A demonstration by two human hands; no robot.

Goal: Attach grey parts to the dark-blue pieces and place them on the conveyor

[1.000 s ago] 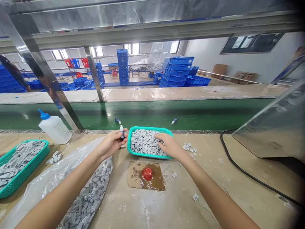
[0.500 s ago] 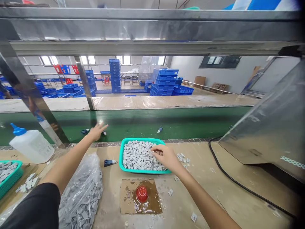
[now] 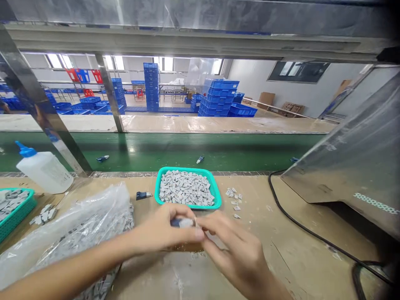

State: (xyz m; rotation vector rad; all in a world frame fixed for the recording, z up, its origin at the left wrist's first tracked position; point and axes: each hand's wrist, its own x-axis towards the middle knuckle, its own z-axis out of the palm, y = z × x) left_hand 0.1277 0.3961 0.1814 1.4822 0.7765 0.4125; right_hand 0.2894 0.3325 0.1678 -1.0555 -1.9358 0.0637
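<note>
My left hand (image 3: 165, 229) is closed round a small dark blue and white part (image 3: 181, 222) in front of the green basket (image 3: 157, 196). Fingers of my right hand (image 3: 231, 246) pinch together at the white end of that part; what they hold is blurred and too small to name. Many small grey-white pieces (image 3: 186, 187) fill the basket. Left of it on the bench lies another dark blue part (image 3: 143, 195). The wet cardboard piece below is mostly hidden behind my hands.
A plastic bag of grey pieces (image 3: 90, 225) lies at the left, near a white bottle (image 3: 46, 173) and a second green basket (image 3: 18, 216). Blue parts lie on the green belt (image 3: 162, 152). A black cable (image 3: 300, 227) curves along the right.
My left hand has come back from the belt with a blue and white part. My right hand has left the basket and met it. The view has tilted down; belt parts have shifted left.
</note>
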